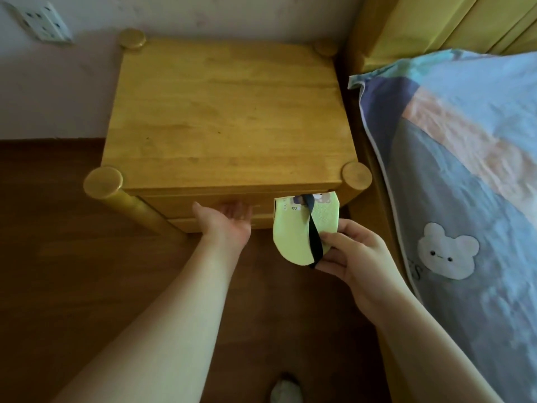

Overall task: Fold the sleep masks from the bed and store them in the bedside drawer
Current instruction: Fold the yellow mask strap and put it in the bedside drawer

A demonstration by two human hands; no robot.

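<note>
A folded pale green sleep mask [293, 231] with a black strap hangs in front of the wooden bedside table [229, 117]. My right hand [351, 254] pinches its lower right edge and the strap. My left hand [226, 219] is palm up at the front of the upper drawer [180, 203], its fingertips curling under the drawer's lower edge. The drawer looks closed.
The bed [465, 184] with a blue and peach cover and a white bear patch lies close on the right. A yellow wooden headboard [436, 21] stands behind it. Brown wooden floor [58, 228] spreads to the left. A wall socket [40, 21] is at top left.
</note>
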